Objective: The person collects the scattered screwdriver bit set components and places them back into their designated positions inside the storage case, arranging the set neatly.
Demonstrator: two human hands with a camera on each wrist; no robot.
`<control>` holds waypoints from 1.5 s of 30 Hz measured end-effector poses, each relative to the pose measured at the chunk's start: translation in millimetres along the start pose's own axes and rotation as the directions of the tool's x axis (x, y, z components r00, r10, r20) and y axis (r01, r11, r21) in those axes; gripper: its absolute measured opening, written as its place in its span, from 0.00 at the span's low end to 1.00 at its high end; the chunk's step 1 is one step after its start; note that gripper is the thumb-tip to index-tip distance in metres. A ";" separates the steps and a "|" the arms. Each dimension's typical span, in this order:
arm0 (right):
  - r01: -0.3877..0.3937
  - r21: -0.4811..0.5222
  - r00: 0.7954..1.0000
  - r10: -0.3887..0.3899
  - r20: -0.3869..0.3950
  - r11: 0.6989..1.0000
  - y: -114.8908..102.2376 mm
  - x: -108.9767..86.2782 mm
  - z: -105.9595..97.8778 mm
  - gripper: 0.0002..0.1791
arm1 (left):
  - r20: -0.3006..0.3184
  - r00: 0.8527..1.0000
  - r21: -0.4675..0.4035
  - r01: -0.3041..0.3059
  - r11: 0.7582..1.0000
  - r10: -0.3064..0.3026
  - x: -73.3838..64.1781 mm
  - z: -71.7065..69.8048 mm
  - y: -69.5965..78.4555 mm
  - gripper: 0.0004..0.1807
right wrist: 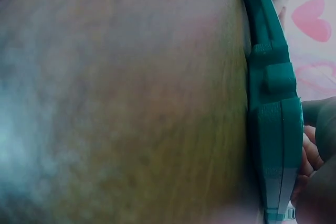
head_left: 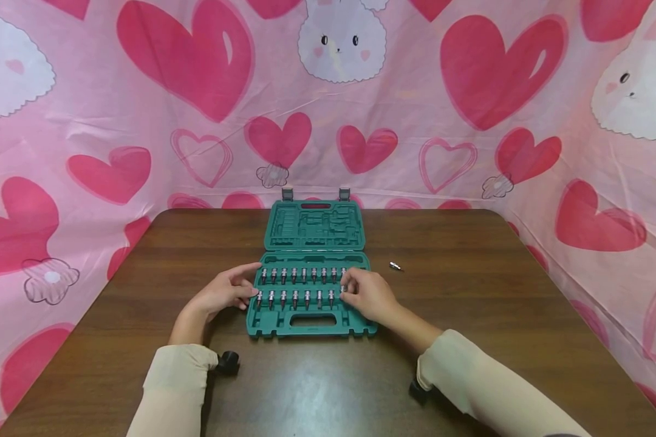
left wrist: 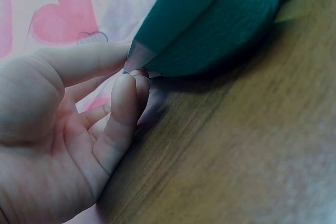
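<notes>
A green plastic case [head_left: 315, 328] lies open on the table, its lid folded back. Silver bit sockets with dark tips sit in two rows, the upper row [head_left: 304, 275] and the lower row [head_left: 295, 299]. My right hand [head_left: 370, 296] is over the case's right side, thumb and fingertips pinching a small silver bit socket [head_left: 342, 289] at the lower row's right end, mostly hidden by the fingers. At the left edge, my left hand [head_left: 222, 292] holds the case between thumb and fingers; the left wrist view shows its fingertips [left wrist: 124, 98] against the case corner [left wrist: 181, 59].
One loose bit socket [head_left: 396, 266] lies on the wooden table [head_left: 454, 243] to the right of the case. Two grey latches [head_left: 287, 194] stand up at the lid's far edge. Pink heart-patterned cloth [head_left: 328, 103] hangs behind and along both sides of the table.
</notes>
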State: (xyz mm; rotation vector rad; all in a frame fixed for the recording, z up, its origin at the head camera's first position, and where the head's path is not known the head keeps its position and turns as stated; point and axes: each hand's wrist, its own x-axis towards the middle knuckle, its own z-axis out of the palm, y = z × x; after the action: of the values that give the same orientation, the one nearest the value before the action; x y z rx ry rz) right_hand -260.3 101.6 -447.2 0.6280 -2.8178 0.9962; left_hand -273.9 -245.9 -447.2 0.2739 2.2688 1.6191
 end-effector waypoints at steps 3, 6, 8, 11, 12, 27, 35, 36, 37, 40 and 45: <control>-0.011 -0.004 1.000 0.011 0.016 1.000 0.9 0.7 -0.4 0.09 | 0.001 1.000 0.000 -0.001 1.000 0.001 0.0 0.0 -0.1 0.35; -0.022 0.002 0.999 0.022 0.030 1.000 1.2 1.0 -0.9 0.09 | -0.001 1.000 0.001 0.002 1.000 -0.002 0.0 -0.2 -0.2 0.35; -0.023 0.002 0.999 0.023 0.036 1.000 1.2 1.1 -1.2 0.09 | -0.001 1.000 0.002 0.004 1.000 -0.004 -0.2 -0.4 -0.2 0.35; -0.010 0.008 0.999 0.010 0.038 1.000 1.3 1.2 -1.6 0.09 | -0.001 1.000 0.002 0.007 1.000 -0.007 0.0 -0.6 -0.4 0.35; -0.005 0.007 0.999 0.005 0.038 1.000 1.4 1.3 -1.8 0.09 | -0.001 1.000 0.002 0.008 1.000 -0.008 0.0 -0.7 -0.4 0.35; -0.020 0.028 0.998 0.018 0.063 0.999 3.1 2.5 -4.3 0.08 | 0.002 1.000 0.005 0.014 1.000 -0.014 -0.2 -0.2 1.4 0.35; -0.008 0.026 0.998 0.006 0.063 1.000 3.4 2.5 -4.1 0.07 | -0.004 1.000 0.010 0.014 1.000 -0.014 0.5 0.3 0.9 0.36; -0.007 0.023 0.998 0.005 0.065 1.000 3.2 2.1 -4.1 0.07 | -0.005 1.000 0.010 0.015 1.000 -0.015 0.4 0.2 0.8 0.36; -0.004 0.020 0.998 0.003 0.066 1.000 3.0 1.8 -4.1 0.07 | -0.006 1.000 0.010 0.015 1.000 -0.015 0.2 0.1 0.7 0.36; 0.006 0.010 0.998 -0.007 0.068 1.000 3.0 1.0 -3.8 0.07 | -0.007 1.000 0.011 0.014 1.000 -0.014 -0.5 -0.1 0.7 0.35; 0.023 0.015 0.998 -0.024 0.059 1.000 4.1 0.3 -3.2 0.06 | -0.006 1.000 0.011 0.013 1.000 -0.013 -1.2 0.0 1.3 0.35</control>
State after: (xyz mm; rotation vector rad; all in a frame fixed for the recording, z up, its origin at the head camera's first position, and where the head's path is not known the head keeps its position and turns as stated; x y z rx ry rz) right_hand -262.4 106.4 -447.0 0.7026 -2.8490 1.0117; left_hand -272.8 -245.8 -445.8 0.2568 2.2800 1.6041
